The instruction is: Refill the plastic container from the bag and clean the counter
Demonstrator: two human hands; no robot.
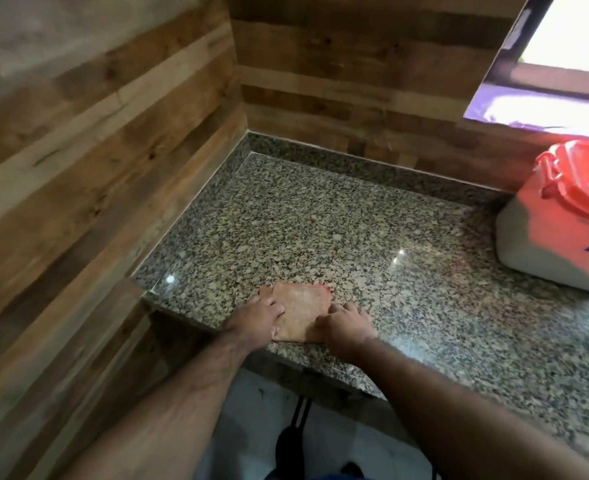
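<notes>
At the bottom of the frame two bare forearms are reaching up toward the near edge of the speckled granite surface [320, 220], with pale floor showing between them. Just left of centre, both hands are pressing flat on a folded tan cloth [301, 311] lying on the surface at its front edge. The left hand [256, 315] is covering the cloth's left side, fingers spread and laid flat, not curled around anything; the right hand [346, 325] is resting on the cloth's lower right corner, knuckles bent, fingertips on the fabric. The hands are sitting close together, with the cloth showing between them.

Farther back, at the right edge of the frame, the plastic container [559, 233] is standing upright on the surface, well apart from the cloth — a whitish body with an orange-red lid and a clasp on its left side. A small blue-and-red label is showing low on its body, too blurred to read. Wood-plank walls are lining the corner behind, and a bright window is glaring in the upper right.
</notes>
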